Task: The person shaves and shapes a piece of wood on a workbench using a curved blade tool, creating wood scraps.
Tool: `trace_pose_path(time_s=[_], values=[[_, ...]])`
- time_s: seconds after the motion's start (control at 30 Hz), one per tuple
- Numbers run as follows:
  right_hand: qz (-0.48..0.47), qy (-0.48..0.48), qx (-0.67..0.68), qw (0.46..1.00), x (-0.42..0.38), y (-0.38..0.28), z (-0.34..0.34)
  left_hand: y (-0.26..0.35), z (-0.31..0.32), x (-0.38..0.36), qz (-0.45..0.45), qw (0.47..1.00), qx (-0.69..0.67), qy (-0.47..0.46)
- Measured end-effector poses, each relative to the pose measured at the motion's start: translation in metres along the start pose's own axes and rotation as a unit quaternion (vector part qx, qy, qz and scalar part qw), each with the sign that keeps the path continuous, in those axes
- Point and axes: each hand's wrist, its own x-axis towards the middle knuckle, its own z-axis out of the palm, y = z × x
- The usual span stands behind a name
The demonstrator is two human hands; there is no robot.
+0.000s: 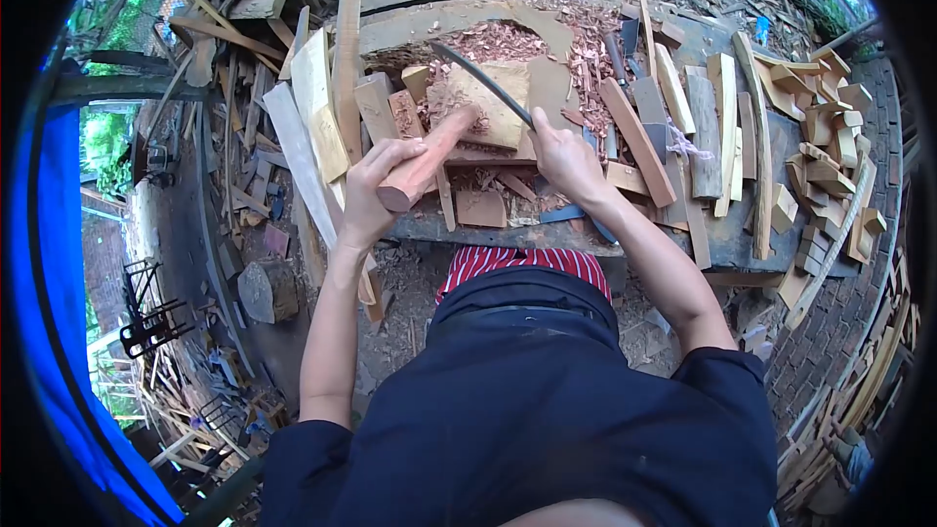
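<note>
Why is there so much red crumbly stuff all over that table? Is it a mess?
Yes, reddish wood shavings lie scattered over the workbench, beyond the left hand gripping a wood piece and the right hand holding a blade. Offcuts lie piled crookedly beside them.

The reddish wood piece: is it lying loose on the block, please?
No, the left hand grips the reddish wood piece, propping it on the block.

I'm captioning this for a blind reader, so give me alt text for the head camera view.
Seen from above, a person's left hand holds a reddish wooden piece on a workbench while the right hand draws a long dark blade over it. Reddish shavings and stacked wood offcuts surround the work.
</note>
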Motion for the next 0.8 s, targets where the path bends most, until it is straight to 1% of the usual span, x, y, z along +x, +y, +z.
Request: trace_pose_path(time_s=[0.03, 0.07, 0.1, 0.13, 0.2, 0.23, 0.27, 0.3, 0.33, 0.4, 0.47, 0.57, 0.67, 0.7, 0.73, 0.8], values=[[0.005, -0.005, 0.001, 1.000, -0.003, -0.010, -0.012, 0.004, 0.001, 0.002, -0.010, 1.000, 0.003, -0.001], [-0.016, 0.020, 0.030, 0.999, -0.008, -0.028, -0.026, 0.008, 0.004, 0.001, -0.021, 1.000, 0.002, -0.005], [-0.043, 0.051, 0.055, 0.996, -0.006, -0.041, -0.038, 0.008, 0.003, 0.003, 0.000, 1.000, 0.011, -0.007], [-0.078, 0.099, 0.063, 0.990, -0.011, -0.051, -0.042, 0.010, 0.004, 0.006, -0.001, 1.000, 0.008, -0.004], [-0.103, 0.120, 0.064, 0.985, -0.016, -0.059, -0.032, 0.014, -0.001, 0.007, -0.033, 0.999, 0.009, -0.025], [-0.099, 0.077, 0.055, 0.991, -0.016, -0.054, -0.018, 0.013, -0.003, 0.006, -0.033, 0.999, 0.011, -0.023], [-0.094, 0.037, 0.042, 0.994, -0.015, -0.043, 0.001, 0.012, -0.004, 0.008, -0.022, 0.999, 0.022, -0.040], [-0.101, 0.024, -0.007, 0.995, -0.017, -0.026, 0.018, 0.010, -0.004, 0.011, -0.009, 0.998, 0.034, -0.056], [-0.107, 0.030, -0.009, 0.994, -0.011, -0.012, 0.024, 0.010, -0.004, 0.012, -0.005, 0.998, 0.038, -0.050], [-0.070, 0.017, -0.030, 0.997, 0.001, 0.007, 0.031, 0.010, -0.003, 0.007, -0.003, 0.999, 0.011, -0.030], [-0.056, 0.010, -0.015, 0.998, 0.004, -0.011, 0.005, 0.008, -0.004, 0.013, -0.005, 0.999, 0.000, -0.033], [-0.089, 0.074, 0.064, 0.991, -0.004, -0.053, -0.035, 0.015, -0.010, 0.021, -0.023, 0.997, 0.015, -0.069], [-0.079, 0.054, 0.059, 0.994, -0.005, -0.054, -0.021, 0.019, -0.013, 0.028, -0.027, 0.997, 0.007, -0.077], [-0.082, 0.028, 0.033, 0.996, -0.004, -0.036, 0.003, 0.013, -0.013, 0.029, -0.015, 0.996, 0.004, -0.083], [-0.088, 0.035, 0.030, 0.995, -0.001, -0.021, 0.015, 0.010, -0.012, 0.030, -0.009, 0.997, 0.007, -0.077], [-0.073, 0.023, 0.002, 0.997, 0.004, -0.008, 0.020, 0.008, -0.013, 0.030, 0.008, 0.997, 0.001, -0.083]])
